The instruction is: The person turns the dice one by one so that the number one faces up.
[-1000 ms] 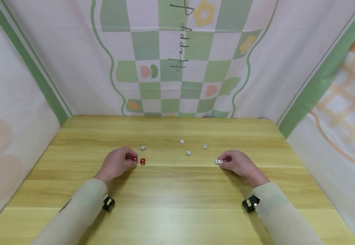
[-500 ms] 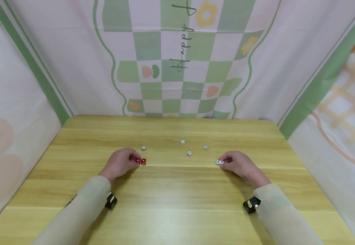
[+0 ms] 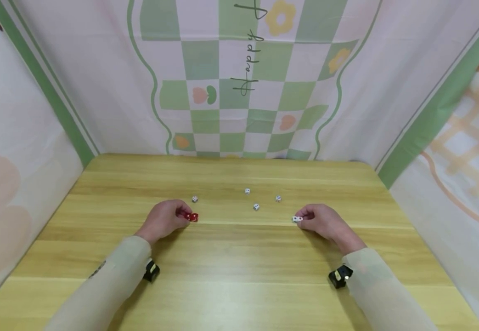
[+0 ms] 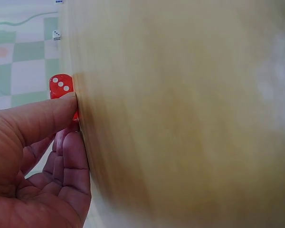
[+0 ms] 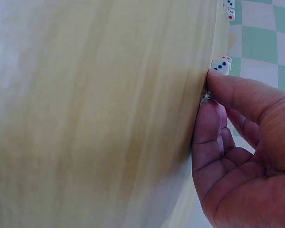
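In the head view my left hand (image 3: pixel 164 219) pinches a red die (image 3: pixel 188 216) between thumb and fingers on the wooden table. A second red die (image 3: pixel 195 217) sits against it on the right; the left wrist view shows three white pips on this outer red die (image 4: pixel 61 84). Over on the right, my right hand (image 3: pixel 321 221) pinches a white die (image 3: pixel 300 219). Another white die (image 3: pixel 295 219) stands directly to its left. Thumb and fingertips mostly cover the held dice in both wrist views; a white die (image 5: pixel 221 65) with blue pips shows past the right thumb.
Several loose white dice lie farther back: one white die (image 3: pixel 194 199) beyond the left hand, others near the middle, such as a white die (image 3: pixel 256 207) and a white die (image 3: pixel 278 198). A printed curtain (image 3: pixel 239 119) hangs behind the table (image 3: pixel 231 276).
My left hand has moved right, sliding its red die across the gap until it meets the other red die. My right hand has stayed in place on its white die.
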Action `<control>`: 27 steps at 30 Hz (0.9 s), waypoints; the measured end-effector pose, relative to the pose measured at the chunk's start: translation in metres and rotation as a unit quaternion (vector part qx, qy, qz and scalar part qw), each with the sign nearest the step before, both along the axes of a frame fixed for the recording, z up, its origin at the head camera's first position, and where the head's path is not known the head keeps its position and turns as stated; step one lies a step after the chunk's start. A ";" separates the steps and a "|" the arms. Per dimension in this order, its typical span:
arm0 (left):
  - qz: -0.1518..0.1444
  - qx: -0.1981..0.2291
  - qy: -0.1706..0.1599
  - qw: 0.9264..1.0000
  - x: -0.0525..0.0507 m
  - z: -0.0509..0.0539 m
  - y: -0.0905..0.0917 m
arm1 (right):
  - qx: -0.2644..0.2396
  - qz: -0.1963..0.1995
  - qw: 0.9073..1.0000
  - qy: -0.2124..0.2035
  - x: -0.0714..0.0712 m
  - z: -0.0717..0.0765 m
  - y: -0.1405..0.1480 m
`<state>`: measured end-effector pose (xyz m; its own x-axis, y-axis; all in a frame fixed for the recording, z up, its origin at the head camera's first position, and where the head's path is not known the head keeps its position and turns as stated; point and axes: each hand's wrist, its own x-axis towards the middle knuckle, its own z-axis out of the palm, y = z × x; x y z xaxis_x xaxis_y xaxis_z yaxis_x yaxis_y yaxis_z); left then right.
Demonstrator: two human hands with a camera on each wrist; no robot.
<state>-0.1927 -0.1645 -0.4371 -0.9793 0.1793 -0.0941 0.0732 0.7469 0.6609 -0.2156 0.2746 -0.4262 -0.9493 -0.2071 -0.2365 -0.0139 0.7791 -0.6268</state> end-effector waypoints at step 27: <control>0.005 0.021 -0.020 1.000 0.002 0.004 0.000 | -0.002 0.001 1.000 -0.001 0.000 0.001 0.000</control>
<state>-0.1904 -0.1647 -0.4336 -0.9766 0.1738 -0.1266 0.0379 0.7187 0.6943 -0.2160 0.2745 -0.4253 -0.9483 -0.2100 -0.2382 -0.0140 0.7770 -0.6293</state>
